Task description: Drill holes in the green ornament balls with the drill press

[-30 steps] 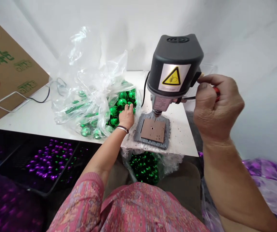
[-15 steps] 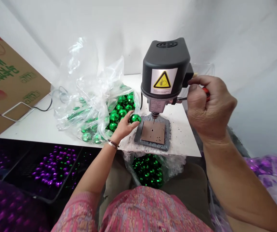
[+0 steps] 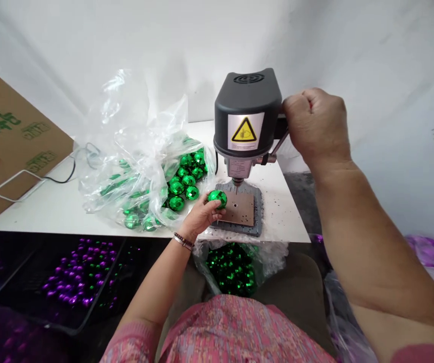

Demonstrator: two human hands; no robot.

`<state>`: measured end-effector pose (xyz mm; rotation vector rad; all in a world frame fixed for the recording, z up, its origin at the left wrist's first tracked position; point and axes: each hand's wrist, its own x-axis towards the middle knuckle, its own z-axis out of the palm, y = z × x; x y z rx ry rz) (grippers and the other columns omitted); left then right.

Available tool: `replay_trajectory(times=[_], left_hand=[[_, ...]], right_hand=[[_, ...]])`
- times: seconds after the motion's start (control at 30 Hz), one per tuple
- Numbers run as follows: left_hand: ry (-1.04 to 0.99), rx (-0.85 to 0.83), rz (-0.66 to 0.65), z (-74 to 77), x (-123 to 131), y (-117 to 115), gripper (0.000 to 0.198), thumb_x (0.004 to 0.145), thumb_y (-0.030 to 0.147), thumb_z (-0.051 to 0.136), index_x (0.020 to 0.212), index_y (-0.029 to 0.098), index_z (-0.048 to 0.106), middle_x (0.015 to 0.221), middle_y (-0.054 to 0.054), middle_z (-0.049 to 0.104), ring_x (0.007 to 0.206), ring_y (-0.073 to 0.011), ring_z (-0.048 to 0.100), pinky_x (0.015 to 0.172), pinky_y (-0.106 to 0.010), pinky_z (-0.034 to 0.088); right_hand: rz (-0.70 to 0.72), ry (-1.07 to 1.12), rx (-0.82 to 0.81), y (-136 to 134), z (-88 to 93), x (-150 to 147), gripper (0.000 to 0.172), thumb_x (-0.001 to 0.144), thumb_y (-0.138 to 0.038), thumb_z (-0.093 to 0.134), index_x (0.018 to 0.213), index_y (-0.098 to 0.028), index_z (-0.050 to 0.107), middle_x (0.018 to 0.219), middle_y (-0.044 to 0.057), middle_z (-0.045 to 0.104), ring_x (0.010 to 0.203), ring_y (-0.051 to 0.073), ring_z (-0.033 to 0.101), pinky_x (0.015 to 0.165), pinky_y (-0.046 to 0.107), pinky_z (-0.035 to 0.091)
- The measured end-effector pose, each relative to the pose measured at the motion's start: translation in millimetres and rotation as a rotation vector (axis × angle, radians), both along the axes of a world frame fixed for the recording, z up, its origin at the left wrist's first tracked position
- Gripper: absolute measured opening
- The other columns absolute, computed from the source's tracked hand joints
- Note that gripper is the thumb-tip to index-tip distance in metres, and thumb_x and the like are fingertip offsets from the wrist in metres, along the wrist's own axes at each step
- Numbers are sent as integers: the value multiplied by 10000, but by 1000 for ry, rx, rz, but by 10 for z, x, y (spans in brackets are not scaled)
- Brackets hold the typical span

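My left hand [image 3: 198, 217] is shut on a shiny green faceted bauble [image 3: 217, 198], holding it just above the brown drilling plate [image 3: 239, 208] and close under the bit of a small black bench drill [image 3: 245, 113]. My right hand [image 3: 317, 126] is a fist around the drill's feed lever [image 3: 282, 142], at the right side of the drill head. The fist hides the lever's grip. A clear plastic bag [image 3: 141, 171] of green baubles lies just left of my left hand, not touched by it.
A white table [image 3: 277, 222] carries the drill, with dark specks around its base. A cardboard box [image 3: 8, 136] leans at the left. Below the table edge are a black tray [image 3: 76, 275] of purple and green baubles and a bag of green baubles [image 3: 232, 269]. Purple plastic [image 3: 432, 252] lies at the right.
My left hand has gone from the bag to holding a green bauble near the drill bit. My right hand has risen and shifted left, closing around the feed lever.
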<state>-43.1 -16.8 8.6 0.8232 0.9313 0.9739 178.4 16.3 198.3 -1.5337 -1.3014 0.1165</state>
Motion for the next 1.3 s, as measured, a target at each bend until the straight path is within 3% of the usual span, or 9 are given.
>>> replay_trajectory(times=[0.17,0.37,0.5,0.67,0.87,0.93,1.0,1.13,1.3], left_hand=[[352,92,26,79,149,53,563,715,305,776,1203,171,532,925,-15,660,601,-83,620,524,-195,452],[608,163,-56,-6,256,139,535,758,309,739,1238,145,566,946,-38,668,583,-77,590,510,-194,451],[821,247,-25,2,309,177,555,733,302,766,1250,179,604,1104,-74,693,741,-128,639,650,-244,516],[1071,435,-105,109,401,198,609,691,294,802,1269,182,646,1020,-55,728,903,-197,647,827,-300,513],[1133,422,-191,119,436,206,743,702,309,799,1397,150,591,929,-63,734,916,-236,667,842,-316,506],[1112,422,-179,93,430,197,752,699,314,801,1402,155,588,922,-56,734,911,-236,667,830,-311,506],[1086,422,-159,68,428,185,756,692,313,804,1402,163,589,919,-43,736,891,-224,666,811,-297,505],[1024,395,-150,42,434,171,751,685,298,807,1396,178,596,953,-28,738,851,-197,662,782,-272,496],[998,428,-164,42,431,163,709,702,296,784,1380,189,607,931,-17,735,824,-190,652,739,-260,486]], right_hand=[[-28,5,-41,2,34,-29,399,898,-177,536,553,-180,336,560,-49,291,610,60,249,623,280,236],[4,5,16,26,10,-8,414,896,-168,543,546,-191,322,549,-55,294,584,65,227,619,279,211],[20,-9,11,26,8,0,432,914,-180,534,549,-189,303,558,-63,252,582,56,208,623,264,199],[31,-15,16,18,10,1,427,918,-188,524,557,-190,296,561,-64,264,592,58,204,626,262,205],[41,-27,55,9,-14,19,400,902,-201,526,569,-188,305,558,-67,287,587,58,210,620,254,214],[62,-44,113,-45,-68,29,323,893,-230,524,607,-181,382,576,-61,359,592,58,257,623,248,242],[112,-82,209,-145,-159,37,236,892,-279,500,687,-163,503,615,-45,441,607,59,331,631,240,289],[191,-243,389,-427,-423,45,273,913,-314,463,849,-162,680,677,-6,574,623,73,477,633,235,386],[169,-418,432,-649,-745,60,255,902,-279,480,1028,-248,700,694,6,612,616,126,541,660,292,455]])
